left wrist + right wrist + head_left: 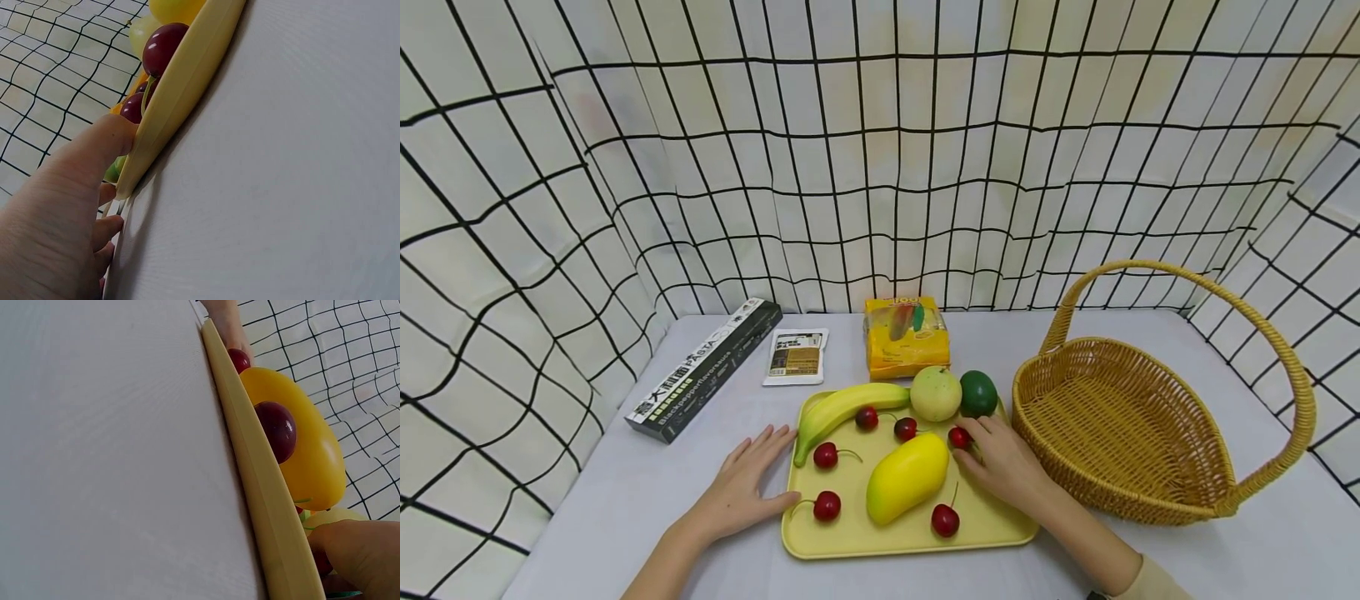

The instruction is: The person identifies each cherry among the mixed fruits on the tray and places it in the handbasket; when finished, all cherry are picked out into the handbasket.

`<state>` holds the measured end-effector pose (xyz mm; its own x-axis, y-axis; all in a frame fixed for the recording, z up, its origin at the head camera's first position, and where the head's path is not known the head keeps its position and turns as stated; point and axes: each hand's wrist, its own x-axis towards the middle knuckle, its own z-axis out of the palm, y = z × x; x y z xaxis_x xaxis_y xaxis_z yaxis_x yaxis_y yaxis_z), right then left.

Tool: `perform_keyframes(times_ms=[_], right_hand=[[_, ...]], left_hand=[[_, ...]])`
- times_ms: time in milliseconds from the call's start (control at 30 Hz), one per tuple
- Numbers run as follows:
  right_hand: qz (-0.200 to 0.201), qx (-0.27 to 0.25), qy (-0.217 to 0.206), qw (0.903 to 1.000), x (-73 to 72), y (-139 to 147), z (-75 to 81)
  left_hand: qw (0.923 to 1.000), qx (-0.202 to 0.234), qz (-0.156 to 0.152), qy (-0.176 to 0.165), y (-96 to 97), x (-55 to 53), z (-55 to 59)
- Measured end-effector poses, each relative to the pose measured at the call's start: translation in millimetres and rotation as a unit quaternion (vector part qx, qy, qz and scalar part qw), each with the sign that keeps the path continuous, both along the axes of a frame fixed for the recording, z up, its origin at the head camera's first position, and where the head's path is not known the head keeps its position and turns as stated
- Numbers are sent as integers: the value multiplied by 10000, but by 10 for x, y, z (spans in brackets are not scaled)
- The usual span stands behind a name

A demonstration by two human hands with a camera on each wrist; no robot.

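A yellow tray (992, 525) bears a banana (850, 406), a mango (908, 479), a pale green round fruit (936, 394), a dark green fruit (978, 393) and several red cherries (945, 520). At the tray's right side my right hand (1003, 465) pinches a cherry (958, 437) between thumb and fingers; the right wrist view shows that cherry (322, 563) partly hidden by the thumb. My left hand (743, 487) lies spread at the tray's left edge, its thumb touching the rim. In the left wrist view the left hand (69, 194) has its fingers loosely extended.
A wicker basket (1120, 500) with a tall handle stands right of the tray. Behind the tray sit a yellow package (906, 337), a white sachet (796, 357) and a long black pasta box (707, 367). Grid-patterned cloth (820, 167) encloses the white table at back and sides.
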<state>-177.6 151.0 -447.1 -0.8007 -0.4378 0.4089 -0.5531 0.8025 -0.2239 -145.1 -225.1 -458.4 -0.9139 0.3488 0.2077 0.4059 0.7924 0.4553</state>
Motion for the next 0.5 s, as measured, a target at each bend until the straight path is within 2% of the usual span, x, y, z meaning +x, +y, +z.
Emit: perform_keyframes(times_ms=[233,500], right_hand=[[-78,-267,-309,9991,21,-19,41],[50,-65,-200,9998,40,-42,63]], left_hand=[[10000,-10,-13,10,-2,-5,-6],[10000,29,-8,44,-5,-5,-2]])
